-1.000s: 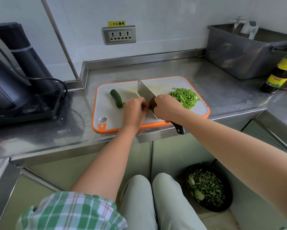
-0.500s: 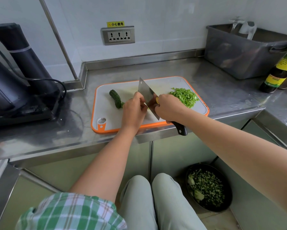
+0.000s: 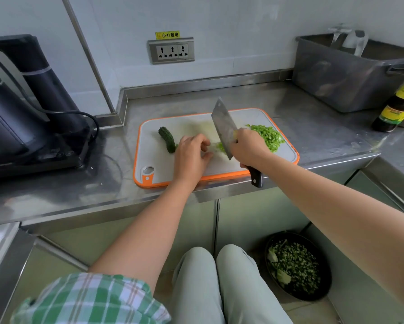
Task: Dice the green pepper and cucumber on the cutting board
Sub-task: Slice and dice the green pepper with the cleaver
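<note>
A white cutting board (image 3: 247,115) with an orange rim lies on the steel counter. A dark green cucumber piece (image 3: 166,139) lies on its left part. A heap of diced green pepper (image 3: 270,136) sits on its right part. A few small green bits (image 3: 220,146) lie in the middle, beside the blade. My right hand (image 3: 249,147) grips the cleaver (image 3: 222,127) by its handle, blade raised and tilted off the board. My left hand (image 3: 191,153) rests on the board just right of the cucumber, fingers loosely bent, holding nothing that I can see.
A black kettle and appliance (image 3: 21,113) with a cord stand at the left. A grey tub (image 3: 350,73) and a dark bottle (image 3: 398,104) stand at the right. A wall socket (image 3: 171,51) is behind the board. A black bowl of chopped greens (image 3: 298,265) sits on the floor.
The cleaver has lifted off the board and swung to the right. My left hand has drawn back from the blade and opened, leaving small green bits exposed.
</note>
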